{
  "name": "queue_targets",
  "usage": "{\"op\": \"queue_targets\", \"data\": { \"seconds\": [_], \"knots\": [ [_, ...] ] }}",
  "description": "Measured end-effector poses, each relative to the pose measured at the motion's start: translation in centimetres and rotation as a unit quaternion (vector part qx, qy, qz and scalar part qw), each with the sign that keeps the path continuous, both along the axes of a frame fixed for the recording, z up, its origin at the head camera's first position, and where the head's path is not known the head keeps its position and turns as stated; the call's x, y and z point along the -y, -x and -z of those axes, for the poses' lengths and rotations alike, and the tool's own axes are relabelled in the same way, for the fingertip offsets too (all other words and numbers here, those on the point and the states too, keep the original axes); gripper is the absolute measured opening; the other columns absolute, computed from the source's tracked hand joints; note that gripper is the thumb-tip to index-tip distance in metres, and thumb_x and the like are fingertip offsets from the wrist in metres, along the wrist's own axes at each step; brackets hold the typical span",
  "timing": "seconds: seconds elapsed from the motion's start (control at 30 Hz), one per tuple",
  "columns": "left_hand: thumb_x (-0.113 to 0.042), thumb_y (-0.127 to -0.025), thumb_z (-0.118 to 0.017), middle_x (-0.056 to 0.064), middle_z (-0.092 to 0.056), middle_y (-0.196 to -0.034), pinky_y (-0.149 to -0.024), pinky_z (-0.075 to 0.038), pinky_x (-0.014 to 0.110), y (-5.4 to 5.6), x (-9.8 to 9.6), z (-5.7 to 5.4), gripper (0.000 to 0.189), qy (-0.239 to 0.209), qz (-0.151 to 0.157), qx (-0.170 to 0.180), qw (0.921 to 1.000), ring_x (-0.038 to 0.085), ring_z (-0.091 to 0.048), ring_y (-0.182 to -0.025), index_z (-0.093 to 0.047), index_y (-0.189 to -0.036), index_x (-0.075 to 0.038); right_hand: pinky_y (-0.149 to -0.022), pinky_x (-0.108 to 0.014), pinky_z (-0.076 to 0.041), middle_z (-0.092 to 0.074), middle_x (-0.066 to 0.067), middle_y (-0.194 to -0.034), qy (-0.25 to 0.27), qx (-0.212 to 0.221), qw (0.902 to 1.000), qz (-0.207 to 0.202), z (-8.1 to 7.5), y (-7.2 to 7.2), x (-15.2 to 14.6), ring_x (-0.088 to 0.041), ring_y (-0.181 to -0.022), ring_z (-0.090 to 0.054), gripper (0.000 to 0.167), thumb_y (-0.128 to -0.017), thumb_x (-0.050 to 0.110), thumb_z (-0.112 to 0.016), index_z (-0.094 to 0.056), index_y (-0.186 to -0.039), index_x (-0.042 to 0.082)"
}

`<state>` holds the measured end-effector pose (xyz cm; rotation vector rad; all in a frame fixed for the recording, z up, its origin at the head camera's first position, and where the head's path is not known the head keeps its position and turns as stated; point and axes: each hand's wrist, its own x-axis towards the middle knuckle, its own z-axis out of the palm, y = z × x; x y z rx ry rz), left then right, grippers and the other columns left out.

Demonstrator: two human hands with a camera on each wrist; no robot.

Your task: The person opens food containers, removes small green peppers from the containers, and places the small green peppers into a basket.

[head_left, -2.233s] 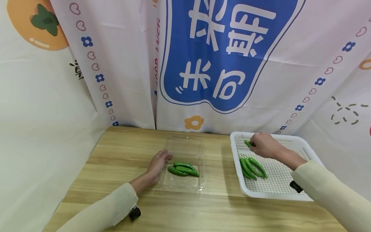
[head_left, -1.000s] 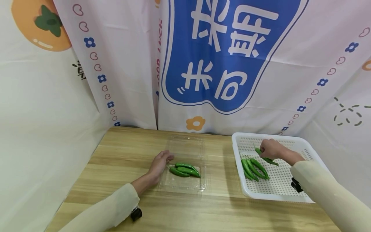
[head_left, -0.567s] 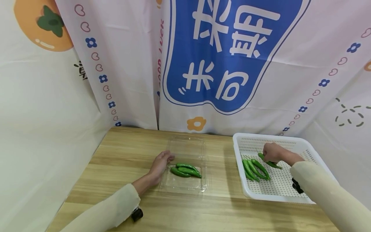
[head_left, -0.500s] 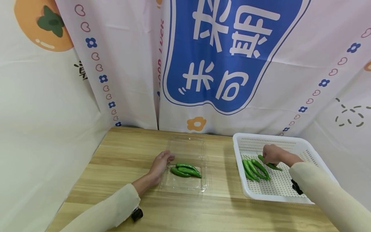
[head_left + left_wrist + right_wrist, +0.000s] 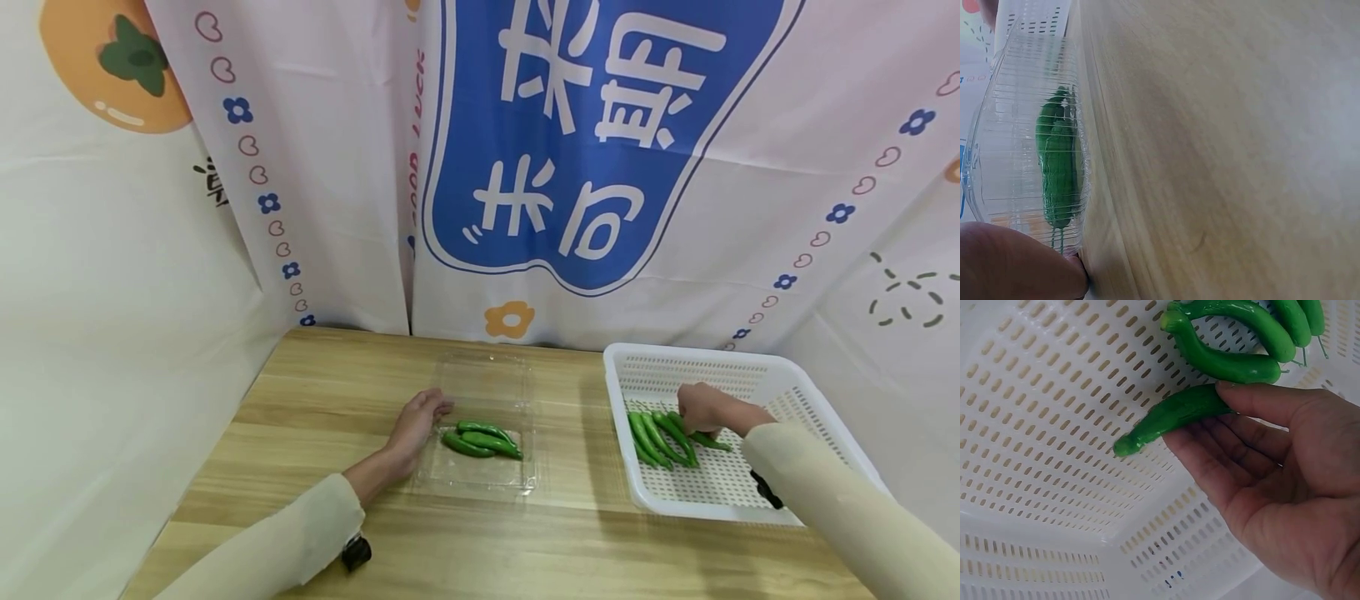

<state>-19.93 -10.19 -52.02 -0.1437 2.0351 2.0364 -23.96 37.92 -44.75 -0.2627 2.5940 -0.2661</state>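
Observation:
At the left edge of a clear plastic clamshell box [image 5: 480, 479], my left hand [image 5: 408, 429] rests with fairly straight fingers touching its side. In the left wrist view the thumb [image 5: 1019, 259] lies against the box's end. Three green chili peppers [image 5: 480, 442] lie inside the box. My right hand [image 5: 708, 408] is inside a white basket [image 5: 705, 507], pinching a green chili pepper [image 5: 1172, 417] between thumb and fingers. That pepper lies low over the basket floor, beside several other green chili peppers [image 5: 656, 439]; its stem end is hidden by the hand.
The box's clear lid [image 5: 483, 379] lies folded back toward the rear of the wooden table [image 5: 315, 383]. A printed cloth [image 5: 337, 208] hangs behind the table's back edge. The basket stands at the right, apart from the box.
My right hand has brought its chili pepper from near the basket's back edge down to the floor, next to the row of peppers. The left hand keeps its place at the box.

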Motion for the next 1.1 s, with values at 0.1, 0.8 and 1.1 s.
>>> {"op": "queue_targets", "data": {
  "seconds": [0.1,0.8,1.1],
  "knots": [
    [-0.024,-0.116,-0.035,0.026,-0.052,-0.152,-0.129,-0.027,0.054,0.0,-0.1,0.0,0.055,-0.001,0.001,0.0,1.0,0.04,-0.045,-0.147,-0.027,-0.161,0.007,-0.045,-0.02,-0.035,-0.021,0.009,-0.052,0.002,0.003,1.0,-0.004,0.0,-0.1,-0.1,-0.007,-0.045,-0.034,0.056,-0.087,-0.013,-0.058,-0.026,-0.06,0.024],
    [-0.024,-0.117,-0.035,0.029,-0.05,-0.153,-0.129,-0.027,0.054,0.1,-0.1,-0.1,0.056,-0.008,0.001,0.0,1.0,0.042,-0.044,-0.147,-0.026,-0.161,0.008,-0.049,-0.027,-0.052,-0.064,-0.008,-0.056,0.013,0.031,0.9994,-0.001,-1.5,-0.5,0.4,-0.011,-0.05,-0.052,0.041,-0.095,-0.007,-0.062,-0.057,-0.058,0.012],
    [-0.022,-0.116,-0.035,0.03,-0.05,-0.152,-0.129,-0.028,0.054,0.0,-0.2,-0.3,0.054,-0.007,-0.004,-0.001,1.0,0.042,-0.045,-0.146,-0.027,-0.161,0.009,-0.046,-0.023,-0.043,-0.052,0.002,-0.052,0.011,0.026,0.9996,0.0,-1.8,-0.4,0.2,-0.008,-0.049,-0.04,0.048,-0.099,0.001,-0.062,-0.05,-0.055,0.018]
  ]
}}
